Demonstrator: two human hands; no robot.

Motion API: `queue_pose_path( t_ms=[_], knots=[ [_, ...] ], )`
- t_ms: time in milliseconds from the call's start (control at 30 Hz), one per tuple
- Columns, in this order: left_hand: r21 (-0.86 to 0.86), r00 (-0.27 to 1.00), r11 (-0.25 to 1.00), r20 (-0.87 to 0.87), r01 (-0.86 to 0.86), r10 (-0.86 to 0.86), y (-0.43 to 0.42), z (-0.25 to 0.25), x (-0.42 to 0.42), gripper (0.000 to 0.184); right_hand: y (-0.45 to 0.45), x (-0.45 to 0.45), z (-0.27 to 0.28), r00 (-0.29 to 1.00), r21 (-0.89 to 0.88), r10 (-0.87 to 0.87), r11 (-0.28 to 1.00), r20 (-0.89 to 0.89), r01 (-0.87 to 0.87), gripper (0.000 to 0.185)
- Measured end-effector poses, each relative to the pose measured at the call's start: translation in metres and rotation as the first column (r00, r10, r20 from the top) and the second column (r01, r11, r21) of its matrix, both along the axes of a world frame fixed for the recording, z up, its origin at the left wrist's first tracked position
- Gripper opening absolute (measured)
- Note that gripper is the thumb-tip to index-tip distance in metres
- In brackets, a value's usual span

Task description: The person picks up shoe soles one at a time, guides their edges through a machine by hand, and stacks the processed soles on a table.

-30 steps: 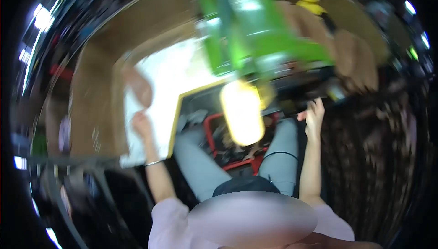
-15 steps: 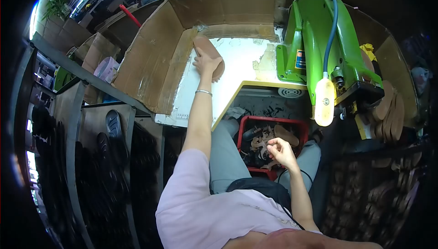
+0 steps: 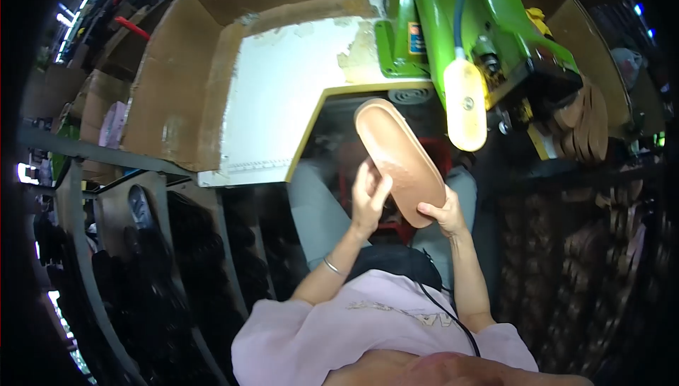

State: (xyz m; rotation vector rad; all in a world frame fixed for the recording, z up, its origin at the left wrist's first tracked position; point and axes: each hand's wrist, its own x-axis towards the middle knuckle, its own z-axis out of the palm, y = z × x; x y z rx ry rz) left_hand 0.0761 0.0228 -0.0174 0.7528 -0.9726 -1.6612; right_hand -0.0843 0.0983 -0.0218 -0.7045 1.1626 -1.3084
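Note:
A tan shoe sole (image 3: 407,163) is held up at a slant above my lap, its smooth inner face toward me. My right hand (image 3: 445,212) grips its lower end, thumb on the face and the other fingers behind the edge. Along the sole's left edge is my left hand (image 3: 370,198), thumb and fingers apart, close to or touching it; the exact contact is unclear. Beneath the sole, a red crate (image 3: 396,230) is mostly hidden.
A white worktable (image 3: 283,96) with cardboard walls (image 3: 177,85) lies ahead. On its right stands a green machine (image 3: 438,32) with a yellowish lamp (image 3: 465,106). Several tan soles (image 3: 587,128) hang at the far right. A rack with dark soles (image 3: 141,209) stands left.
The sole has come off the worktable toward me and is now in my right hand, raised from over the crate. My left hand has drawn back with it. The view has shifted.

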Motion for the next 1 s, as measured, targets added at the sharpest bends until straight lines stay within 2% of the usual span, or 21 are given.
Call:
queue_pose_path(
  t_ms=[67, 100, 133, 200, 267, 333, 367, 400, 467, 533, 600, 633, 667, 733, 767, 800, 933, 1000],
  knots=[
    [0.048, 0.994, 0.997, -0.093, 0.058, -0.054, -0.013, 0.007, -0.008, 0.036, 0.027, -0.024, -0.016, 0.994, 0.02, -0.003, 1.0, -0.11, 0.005, 0.05],
    [0.05, 0.996, 0.997, -0.073, 0.053, -0.049, -0.014, 0.015, -0.015, 0.028, 0.039, -0.028, -0.022, 0.993, 0.03, -0.023, 0.999, -0.116, 0.027, 0.05],
    [0.056, 0.994, 0.996, -0.082, 0.073, -0.068, -0.011, 0.022, -0.021, 0.028, 0.05, -0.033, -0.026, 0.996, 0.055, -0.025, 0.998, -0.086, 0.03, 0.049],
    [-0.046, 0.99, 0.988, 0.016, 0.144, -0.144, -0.001, 0.033, -0.034, 0.026, 0.069, -0.038, -0.035, 0.997, 0.088, -0.052, 0.994, -0.063, 0.058, 0.048],
    [-0.015, 0.984, 0.984, -0.019, 0.179, -0.18, 0.001, 0.038, -0.051, 0.025, 0.076, -0.032, -0.043, 0.999, 0.2, -0.034, 0.979, 0.029, 0.027, 0.046],
    [-0.056, 0.958, 0.962, 0.124, 0.266, -0.258, -0.001, 0.042, -0.065, 0.025, 0.077, -0.017, -0.042, 0.996, 0.192, -0.031, 0.981, 0.085, 0.014, 0.051],
    [-0.123, 0.949, 0.96, 0.226, 0.25, -0.218, -0.005, 0.048, -0.072, 0.021, 0.075, -0.011, -0.039, 0.997, 0.211, 0.013, 0.977, 0.07, -0.027, 0.053],
    [-0.121, 0.95, 0.96, 0.222, 0.252, -0.221, -0.011, 0.049, -0.078, 0.021, 0.073, -0.005, -0.037, 0.997, 0.231, 0.058, 0.97, 0.059, -0.07, 0.054],
    [-0.153, 0.933, 0.953, 0.294, 0.26, -0.207, -0.022, 0.053, -0.085, 0.018, 0.071, 0.009, -0.042, 0.995, 0.216, 0.04, 0.975, 0.095, -0.06, 0.054],
    [-0.152, 0.942, 0.95, 0.242, 0.274, -0.233, -0.027, 0.059, -0.083, 0.017, 0.07, 0.017, -0.043, 0.991, 0.192, 0.023, 0.98, 0.132, -0.048, 0.054],
    [-0.178, 0.911, 0.934, 0.339, 0.308, -0.236, -0.029, 0.052, -0.077, 0.017, 0.074, 0.023, -0.038, 0.999, 0.083, -0.028, 0.996, 0.025, 0.026, 0.056],
    [-0.173, 0.889, 0.929, 0.39, 0.327, -0.24, -0.029, 0.049, -0.074, 0.015, 0.077, 0.026, -0.031, 0.997, 0.057, -0.074, 0.996, -0.002, 0.074, 0.05],
    [-0.172, 0.888, 0.928, 0.39, 0.329, -0.243, -0.028, 0.047, -0.071, 0.015, 0.082, 0.025, -0.028, 0.997, 0.059, -0.077, 0.995, -0.002, 0.077, 0.05],
    [-0.05, 0.91, 0.941, 0.279, 0.334, -0.308, -0.026, 0.042, -0.066, 0.014, 0.097, 0.017, -0.026, 0.996, 0.127, -0.077, 0.988, -0.049, 0.083, 0.041],
    [-0.044, 0.909, 0.941, 0.278, 0.336, -0.311, -0.025, 0.038, -0.064, 0.014, 0.105, 0.011, -0.026, 0.995, 0.172, -0.084, 0.981, -0.053, 0.092, 0.034],
    [-0.046, 0.919, 0.94, 0.233, 0.337, -0.318, -0.025, 0.033, -0.061, 0.016, 0.112, 0.005, -0.024, 0.995, 0.178, -0.085, 0.98, -0.053, 0.093, 0.034],
    [-0.009, 0.931, 0.935, 0.1, 0.354, -0.352, -0.022, 0.024, -0.06, 0.022, 0.131, -0.021, -0.007, 0.941, 0.067, -0.314, 0.944, -0.126, 0.324, 0.03],
    [-0.018, 0.927, 0.933, 0.116, 0.361, -0.356, -0.022, 0.022, -0.061, 0.025, 0.133, -0.04, 0.002, 0.878, -0.008, -0.429, 0.899, -0.214, 0.437, 0.031]
  ],
)
